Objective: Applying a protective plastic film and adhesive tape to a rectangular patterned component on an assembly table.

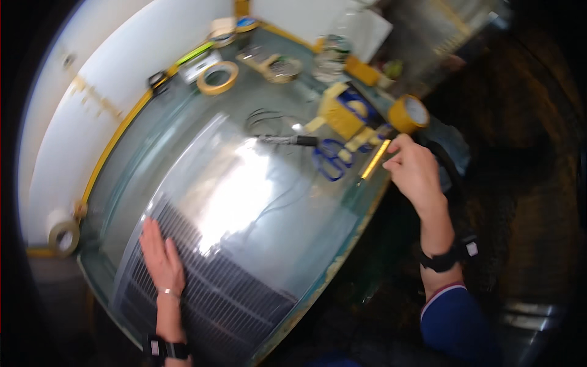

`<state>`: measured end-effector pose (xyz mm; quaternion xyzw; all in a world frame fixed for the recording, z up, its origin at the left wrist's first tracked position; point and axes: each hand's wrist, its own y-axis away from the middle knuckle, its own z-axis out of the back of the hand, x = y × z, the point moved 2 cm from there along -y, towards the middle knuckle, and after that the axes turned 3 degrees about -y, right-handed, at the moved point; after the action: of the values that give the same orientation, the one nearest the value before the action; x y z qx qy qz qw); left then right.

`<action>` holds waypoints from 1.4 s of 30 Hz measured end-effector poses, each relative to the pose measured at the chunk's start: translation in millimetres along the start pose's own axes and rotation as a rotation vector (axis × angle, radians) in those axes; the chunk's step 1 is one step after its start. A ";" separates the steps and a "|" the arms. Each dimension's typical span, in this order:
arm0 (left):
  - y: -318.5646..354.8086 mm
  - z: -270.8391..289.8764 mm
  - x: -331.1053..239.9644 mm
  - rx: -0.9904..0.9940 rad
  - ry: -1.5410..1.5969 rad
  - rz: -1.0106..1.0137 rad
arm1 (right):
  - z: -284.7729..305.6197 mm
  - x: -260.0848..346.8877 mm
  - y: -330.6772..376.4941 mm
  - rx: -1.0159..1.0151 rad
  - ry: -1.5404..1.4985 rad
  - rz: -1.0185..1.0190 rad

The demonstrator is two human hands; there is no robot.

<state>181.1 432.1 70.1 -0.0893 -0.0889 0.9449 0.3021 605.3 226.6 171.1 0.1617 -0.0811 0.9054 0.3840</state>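
Sheet (226,287) lies on the table (174,119) under your flat, spread left hand (162,260), probably so it won't slide, while your half-curled right hand (417,174) sits by that yellow tool (375,160), can't tell if gripping.

Grey-green table (131,162), w/ yellow trim (116,137) along far left edge. Clear sheet (220,293), dark striped at near end, covers most of near & mid area; strong glare. Far left: tan tape roll (217,78); right of it, 2nd tape roll (284,69), then clear plastic bottle (332,58). Mid-right: blk/grey pen (285,140), blue-handled scissors (331,160) & blurred yellow item (338,113), type unclear. Far right edge: yellow tape roll (401,115).
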 end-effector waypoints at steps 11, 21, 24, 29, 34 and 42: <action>-3.3 8.5 -3.6 -0.030 0.114 0.038 | -120.1 253.2 12.4 0.501 -0.835 0.801; -2.9 4.2 -4.7 -0.026 0.189 0.086 | -186.8 318.0 2.1 0.745 -0.464 0.939; -3.0 2.6 -3.2 -0.031 0.207 0.086 | -190.0 323.4 2.1 0.751 -0.423 0.943; -3.2 3.8 -1.7 -0.027 0.207 0.085 | -193.1 329.9 3.2 0.737 -0.364 1.006; -5.2 2.6 -2.3 -0.032 0.210 0.072 | -196.0 332.6 -1.0 0.720 -0.317 1.016; -4.0 2.4 -1.7 -0.003 0.169 0.076 | -200.4 337.2 2.3 0.709 -0.278 0.961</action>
<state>184.2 434.1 73.5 -0.1723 -0.0608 0.9447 0.2723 337.3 504.9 103.5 0.3415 0.1120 0.9196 -0.1586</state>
